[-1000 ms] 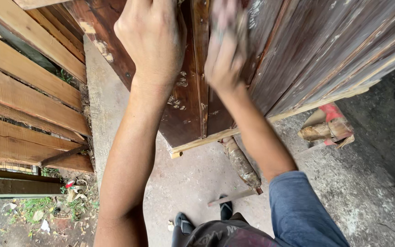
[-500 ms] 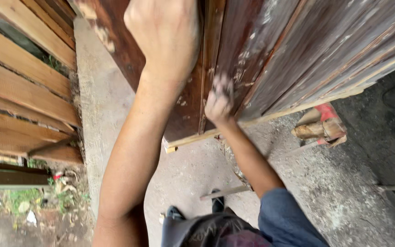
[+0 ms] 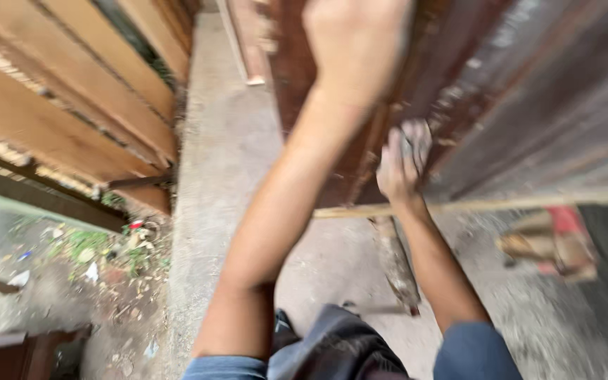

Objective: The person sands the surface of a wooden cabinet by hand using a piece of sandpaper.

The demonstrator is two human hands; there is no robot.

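Observation:
A dark brown wooden panel (image 3: 529, 105) with worn, pale patches leans in front of me and fills the upper right. My left hand (image 3: 357, 42) is up high, fingers closed into a fist on the panel's surface near a raised strip. Lower down, my right hand (image 3: 399, 169) presses a small grey pad (image 3: 414, 143) flat against the wood, just above the pale wooden batten (image 3: 515, 204) along the panel's bottom edge. The view is blurred, so the pad's kind is unclear.
A fence of light wooden slats (image 3: 72, 119) runs along the left. Grey concrete floor (image 3: 226, 176) lies between fence and panel. A rough wooden stick (image 3: 399, 271) lies below the panel, a red and tan object (image 3: 554, 243) at right, litter and weeds (image 3: 107, 253) at left.
My right hand has slid down the panel from near the top to just above the bottom batten. My left hand stays high on the panel. The view has shifted.

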